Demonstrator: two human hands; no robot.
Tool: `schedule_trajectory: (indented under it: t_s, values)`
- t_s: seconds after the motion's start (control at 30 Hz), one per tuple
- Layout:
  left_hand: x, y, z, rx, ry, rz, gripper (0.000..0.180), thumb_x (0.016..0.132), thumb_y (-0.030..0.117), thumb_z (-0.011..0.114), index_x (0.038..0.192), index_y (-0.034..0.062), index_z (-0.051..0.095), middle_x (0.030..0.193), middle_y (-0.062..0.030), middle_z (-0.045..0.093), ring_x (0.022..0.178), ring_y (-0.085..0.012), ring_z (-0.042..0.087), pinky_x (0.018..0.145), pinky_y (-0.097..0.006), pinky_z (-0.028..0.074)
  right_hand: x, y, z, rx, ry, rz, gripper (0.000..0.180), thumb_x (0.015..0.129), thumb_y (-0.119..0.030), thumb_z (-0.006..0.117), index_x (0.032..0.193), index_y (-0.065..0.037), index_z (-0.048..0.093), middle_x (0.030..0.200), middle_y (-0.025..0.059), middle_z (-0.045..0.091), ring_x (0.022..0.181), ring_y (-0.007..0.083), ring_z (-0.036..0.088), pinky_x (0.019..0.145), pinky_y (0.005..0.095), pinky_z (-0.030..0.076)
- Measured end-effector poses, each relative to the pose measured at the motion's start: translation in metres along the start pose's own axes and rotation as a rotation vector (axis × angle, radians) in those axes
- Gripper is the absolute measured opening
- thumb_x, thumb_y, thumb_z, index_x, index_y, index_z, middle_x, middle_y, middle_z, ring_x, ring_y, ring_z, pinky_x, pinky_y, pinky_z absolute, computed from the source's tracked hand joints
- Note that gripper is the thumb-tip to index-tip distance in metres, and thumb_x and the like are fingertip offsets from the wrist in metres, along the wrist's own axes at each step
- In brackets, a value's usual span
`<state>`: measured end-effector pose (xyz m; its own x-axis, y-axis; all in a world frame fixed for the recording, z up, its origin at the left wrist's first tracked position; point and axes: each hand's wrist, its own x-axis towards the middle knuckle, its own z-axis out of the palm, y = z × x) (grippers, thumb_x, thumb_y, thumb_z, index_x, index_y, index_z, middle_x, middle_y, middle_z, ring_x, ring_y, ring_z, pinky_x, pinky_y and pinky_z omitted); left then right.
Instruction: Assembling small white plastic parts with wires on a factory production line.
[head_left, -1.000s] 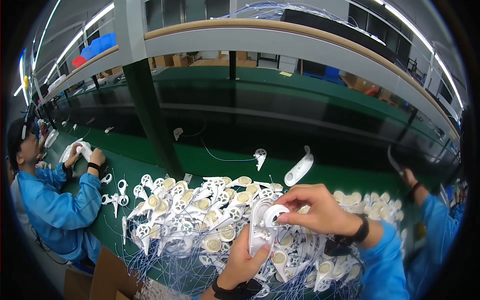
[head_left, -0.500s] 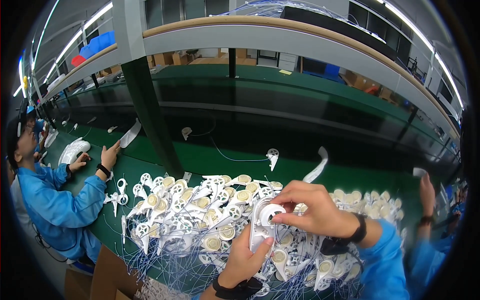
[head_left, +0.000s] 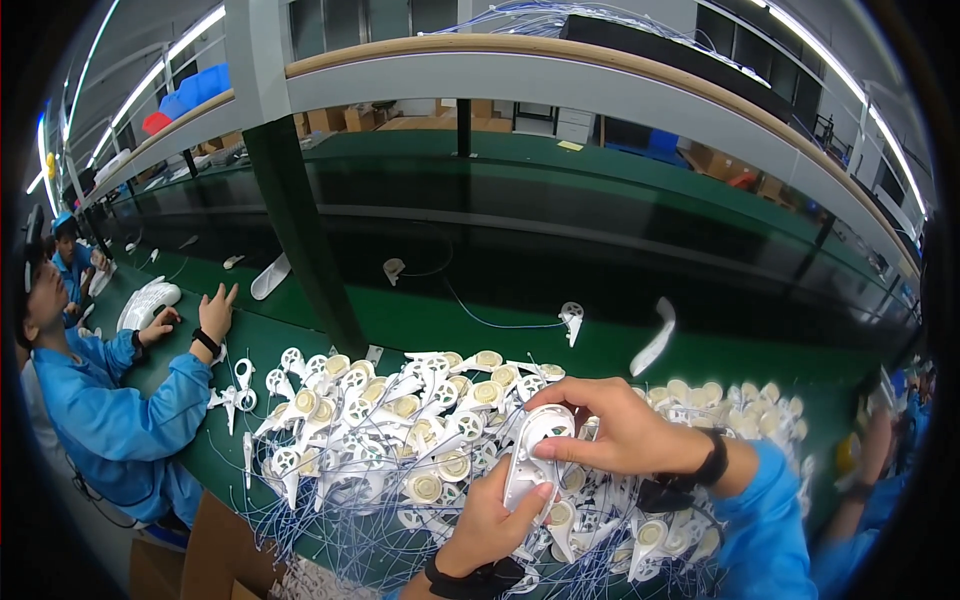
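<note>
My left hand [head_left: 492, 522] grips the lower part of a long white plastic housing [head_left: 520, 478], thumb along its near side. Its open, hollow face is turned up. At the upper end my right hand [head_left: 622, 428] pinches the rim, with the thumb on a round white ring-shaped part [head_left: 549, 424] that lies inside the rounded end. The fingertips behind the rim are partly hidden. Beneath both hands spreads a heap of white plastic arms with round cream discs [head_left: 423, 486] and thin blue-white wires [head_left: 350, 540].
Beyond the heap runs a dark green belt [head_left: 480, 350] carrying a curved white cover [head_left: 654, 338] and a wired white piece [head_left: 571, 322]. A green post [head_left: 300, 230] and a shelf [head_left: 560, 60] stand ahead. Co-workers in blue sleeves [head_left: 150, 400] sit left and right; a cardboard box [head_left: 215, 550] is lower left.
The ring-shaped part has gone from tilted above the housing to lying in its rounded end. Pieces on the belt have moved right. The left co-worker's hand has come off a white cover.
</note>
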<state>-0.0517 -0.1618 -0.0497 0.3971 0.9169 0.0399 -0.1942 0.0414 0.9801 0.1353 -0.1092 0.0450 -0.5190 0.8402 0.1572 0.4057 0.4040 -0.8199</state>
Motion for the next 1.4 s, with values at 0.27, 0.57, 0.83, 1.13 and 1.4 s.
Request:
schedule_trajectory:
  t_s: [0.27, 0.57, 0.83, 1.13, 1.4]
  values:
    - [-0.001, 0.001, 0.0, 0.027, -0.016, 0.016, 0.029, 0.09, 0.014, 0.064, 0.112, -0.0045, 0.057, 0.082, -0.009, 0.07, 0.075, -0.0142, 0.069, 0.067, -0.027, 0.054, -0.007, 0.007, 0.003, -0.029, -0.019, -0.076, 0.04, 0.085, -0.031, 0.073, 0.11, -0.001, 0.061, 0.093, 0.0123, 0.067, 0.081, 0.0213, 0.066, 0.066, 0.0295, 0.051]
    - [-0.003, 0.009, -0.001, 0.193, 0.074, 0.137, 0.027, 0.088, 0.013, 0.067, 0.108, -0.0029, 0.059, 0.079, -0.0112, 0.069, 0.07, -0.018, 0.07, 0.063, -0.029, 0.053, -0.005, -0.002, 0.01, -0.136, 0.002, -0.113, 0.047, 0.083, -0.037, 0.072, 0.112, -0.001, 0.059, 0.089, 0.0171, 0.068, 0.073, 0.0281, 0.068, 0.063, 0.0332, 0.053]
    - [-0.008, 0.011, 0.001, 0.341, 0.083, 0.203, 0.027, 0.086, 0.015, 0.071, 0.104, -0.0017, 0.06, 0.078, -0.0149, 0.068, 0.068, -0.0233, 0.07, 0.061, -0.033, 0.052, -0.007, 0.003, 0.018, -0.119, -0.043, -0.134, 0.043, 0.085, -0.037, 0.072, 0.106, -0.002, 0.061, 0.08, 0.0173, 0.068, 0.066, 0.0293, 0.069, 0.057, 0.0334, 0.052]
    - [-0.007, 0.0, -0.002, 0.072, 0.057, 0.089, 0.03, 0.086, 0.016, 0.07, 0.108, -0.0023, 0.062, 0.077, -0.0081, 0.069, 0.065, -0.0142, 0.066, 0.06, -0.028, 0.051, -0.007, 0.005, 0.002, 0.037, -0.219, 0.035, 0.036, 0.088, -0.03, 0.071, 0.109, -0.003, 0.061, 0.084, 0.0107, 0.069, 0.069, 0.0193, 0.068, 0.059, 0.0269, 0.05]
    - [-0.011, 0.001, -0.004, 0.058, 0.078, -0.015, 0.026, 0.086, 0.014, 0.071, 0.105, -0.0031, 0.065, 0.074, -0.0059, 0.068, 0.064, -0.0103, 0.064, 0.058, -0.025, 0.05, -0.01, 0.005, 0.016, -0.001, -0.124, -0.089, 0.028, 0.094, -0.031, 0.06, 0.104, -0.005, 0.061, 0.061, 0.0116, 0.063, 0.056, 0.0264, 0.065, 0.051, 0.0331, 0.047]
